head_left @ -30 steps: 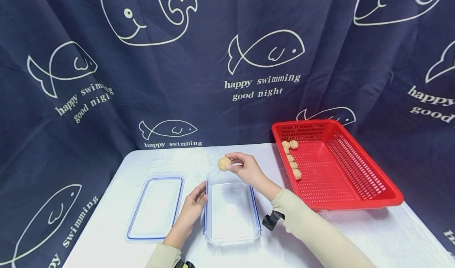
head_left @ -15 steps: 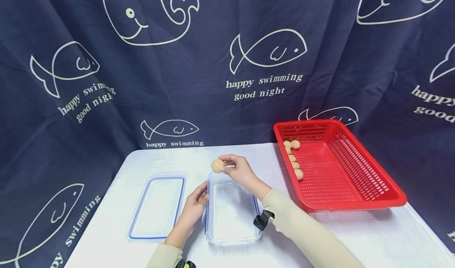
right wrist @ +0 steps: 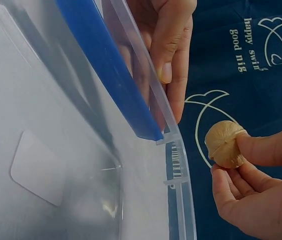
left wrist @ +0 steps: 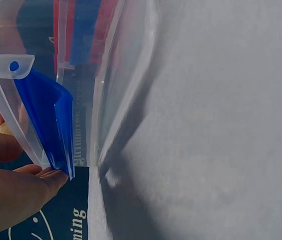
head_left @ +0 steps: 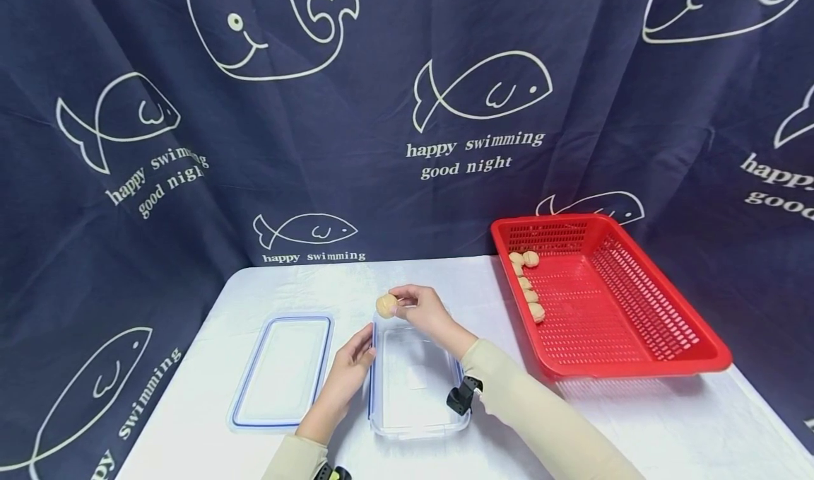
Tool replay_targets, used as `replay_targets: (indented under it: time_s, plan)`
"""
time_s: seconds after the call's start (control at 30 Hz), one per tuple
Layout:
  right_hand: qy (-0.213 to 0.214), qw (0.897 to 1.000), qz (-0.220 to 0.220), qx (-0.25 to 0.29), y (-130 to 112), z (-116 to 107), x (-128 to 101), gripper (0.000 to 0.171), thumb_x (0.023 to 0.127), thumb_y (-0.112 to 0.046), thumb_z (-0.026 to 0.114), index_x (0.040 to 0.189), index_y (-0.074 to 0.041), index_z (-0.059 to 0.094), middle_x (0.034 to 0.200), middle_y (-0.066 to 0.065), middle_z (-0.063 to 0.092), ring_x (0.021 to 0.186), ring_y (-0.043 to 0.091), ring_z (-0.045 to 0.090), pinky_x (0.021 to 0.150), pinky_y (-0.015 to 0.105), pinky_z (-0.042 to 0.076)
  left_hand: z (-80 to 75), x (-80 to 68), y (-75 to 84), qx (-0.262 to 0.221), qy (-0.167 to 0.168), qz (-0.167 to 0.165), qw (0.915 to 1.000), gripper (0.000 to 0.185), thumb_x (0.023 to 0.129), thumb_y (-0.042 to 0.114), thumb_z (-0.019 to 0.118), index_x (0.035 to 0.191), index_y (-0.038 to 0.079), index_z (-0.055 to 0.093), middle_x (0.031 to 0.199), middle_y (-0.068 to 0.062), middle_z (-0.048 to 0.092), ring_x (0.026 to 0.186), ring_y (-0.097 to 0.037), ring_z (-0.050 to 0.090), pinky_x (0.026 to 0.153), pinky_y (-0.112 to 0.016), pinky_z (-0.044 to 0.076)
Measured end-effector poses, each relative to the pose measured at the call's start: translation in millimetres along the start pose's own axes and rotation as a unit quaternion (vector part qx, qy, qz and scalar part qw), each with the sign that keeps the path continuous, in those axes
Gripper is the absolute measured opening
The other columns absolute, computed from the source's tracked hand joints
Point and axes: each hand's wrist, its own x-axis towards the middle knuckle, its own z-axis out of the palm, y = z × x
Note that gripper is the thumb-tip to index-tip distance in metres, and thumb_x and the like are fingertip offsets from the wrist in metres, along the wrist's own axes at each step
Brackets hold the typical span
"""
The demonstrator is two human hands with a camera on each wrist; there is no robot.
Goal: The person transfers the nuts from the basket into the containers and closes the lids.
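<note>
The nut (head_left: 385,305) sat pinched in the right hand's (head_left: 425,309) fingertips (right wrist: 253,149), held over the far left corner of the clear box (head_left: 416,423). Left hand (head_left: 348,371) rested w/ fingers against the box's left wall, by its blue clip (left wrist: 51,117), not curled round it. Lid (head_left: 282,371) lay flat just left of the box. Red basket (head_left: 636,310) stood to the right on the table (head_left: 668,430), w/ more nuts (head_left: 526,282) along its left wall.

Left hand (left wrist: 11,195) cut off at edge
</note>
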Motion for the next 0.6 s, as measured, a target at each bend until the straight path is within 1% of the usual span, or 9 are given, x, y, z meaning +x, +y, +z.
replay_targets:
  time_s: [0.2, 0.37, 0.6]
  plan:
    - [-0.002, 1.000, 0.015, -0.004, 4.3, 3.6, 0.8, 0.027, 0.081, 0.008, 0.068, 0.109, 0.008, 0.067, 0.098, 0.017, 0.070, 0.083, 0.018, 0.064, 0.072, 0.023, 0.057, 0.0, 0.3, -0.6, -0.003, -0.001, -0.001, 1.0000, 0.049, 0.098, -0.002, 0.043, 0.145, -0.010, 0.029, 0.149, -0.029, 0.030, 0.139, -0.039, 0.029, 0.115, -0.043, 0.026]
    - [0.000, 0.999, 0.038, -0.004, 8.6, 5.3, 1.2, 0.027, 0.081, 0.008, 0.068, 0.108, 0.008, 0.067, 0.098, 0.016, 0.070, 0.083, 0.015, 0.063, 0.074, 0.024, 0.058, -0.1, 1.0, -1.0, -0.010, -0.002, 0.000, 1.0000, 0.050, 0.098, -0.002, 0.043, 0.145, -0.010, 0.029, 0.149, -0.029, 0.030, 0.139, -0.039, 0.029, 0.115, -0.042, 0.025]
    - [-0.007, 0.998, 0.061, -0.001, 10.2, 6.0, 4.0, 0.027, 0.082, 0.008, 0.068, 0.108, 0.007, 0.067, 0.097, 0.016, 0.071, 0.084, 0.018, 0.065, 0.076, 0.026, 0.058, 0.1, 1.3, -1.5, -0.011, 0.000, -0.003, 0.9999, 0.049, 0.098, -0.003, 0.043, 0.145, -0.010, 0.029, 0.149, -0.029, 0.030, 0.139, -0.039, 0.029, 0.115, -0.042, 0.026]
